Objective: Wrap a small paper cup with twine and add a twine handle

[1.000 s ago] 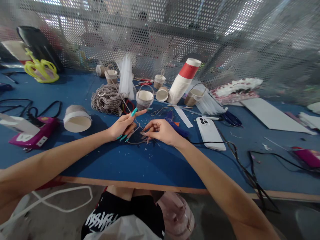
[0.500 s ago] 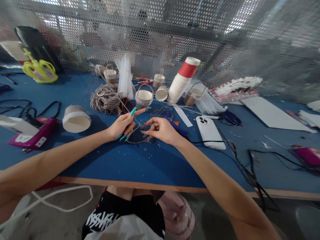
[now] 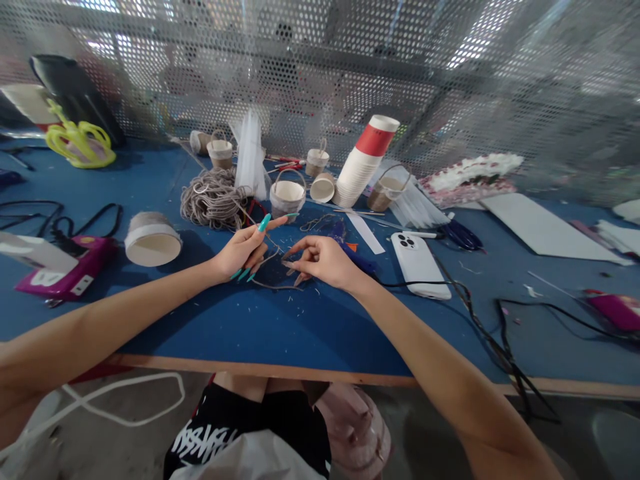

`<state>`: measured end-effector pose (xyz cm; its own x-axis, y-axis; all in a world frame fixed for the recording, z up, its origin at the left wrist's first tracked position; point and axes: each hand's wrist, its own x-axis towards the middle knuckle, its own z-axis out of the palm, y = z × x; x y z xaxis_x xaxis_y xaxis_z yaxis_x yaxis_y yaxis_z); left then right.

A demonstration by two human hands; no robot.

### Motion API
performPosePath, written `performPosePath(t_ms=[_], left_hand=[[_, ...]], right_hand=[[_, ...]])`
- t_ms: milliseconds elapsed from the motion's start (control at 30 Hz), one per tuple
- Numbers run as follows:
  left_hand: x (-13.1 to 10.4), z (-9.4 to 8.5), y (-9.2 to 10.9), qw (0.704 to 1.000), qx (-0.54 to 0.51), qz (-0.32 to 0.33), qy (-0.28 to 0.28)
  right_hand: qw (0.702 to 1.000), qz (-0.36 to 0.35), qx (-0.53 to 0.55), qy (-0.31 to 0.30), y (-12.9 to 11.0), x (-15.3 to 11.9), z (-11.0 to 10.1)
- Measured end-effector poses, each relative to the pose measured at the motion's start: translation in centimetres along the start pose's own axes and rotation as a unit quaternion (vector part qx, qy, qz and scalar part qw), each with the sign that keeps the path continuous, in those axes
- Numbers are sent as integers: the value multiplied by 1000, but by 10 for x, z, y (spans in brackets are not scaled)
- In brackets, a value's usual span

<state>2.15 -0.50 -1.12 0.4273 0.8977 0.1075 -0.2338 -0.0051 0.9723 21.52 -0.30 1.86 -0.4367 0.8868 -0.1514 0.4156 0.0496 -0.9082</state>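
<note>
My left hand (image 3: 246,252) is closed on a thin grey-brown cord (image 3: 274,287), with the index finger stretched out to the right. The cord crosses between both hands, and a length of it hangs toward the table. Thumb and fingers of my right hand (image 3: 320,260) pinch at the cord just right of the left hand. A skein of the same cord (image 3: 215,199) lies behind my left hand. Beyond the hands stands a small wrapped paper cup (image 3: 289,195) with an arched cord handle. To the left, a larger wrapped cup (image 3: 153,243) lies tipped over, its opening facing me.
A stack of paper cups (image 3: 363,163) leans at the back, near small handled baskets (image 3: 389,192). A white phone (image 3: 420,265), black cables (image 3: 473,303) and a purple glue gun stand (image 3: 75,267) lie around. A perforated metal panel (image 3: 320,73) closes the rear.
The hands stay nearly in place, with slight finger movement. The hanging cord beneath my right hand has shifted and lies straighter now.
</note>
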Motion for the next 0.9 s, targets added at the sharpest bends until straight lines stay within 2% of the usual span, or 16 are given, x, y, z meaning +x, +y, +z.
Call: performPosePath(t_ms=[233,500,900], left_hand=[[0,1,1,1000,16,2,16],[0,-1,0,999,34,8,-6],[1,0,-1,999,44,15,-11]], right_hand=[[1000,-7,-1,-10,0,0,0],[987,32,55,-144,-1,0,-8],[996,-2,54,-76,2,2,-4]])
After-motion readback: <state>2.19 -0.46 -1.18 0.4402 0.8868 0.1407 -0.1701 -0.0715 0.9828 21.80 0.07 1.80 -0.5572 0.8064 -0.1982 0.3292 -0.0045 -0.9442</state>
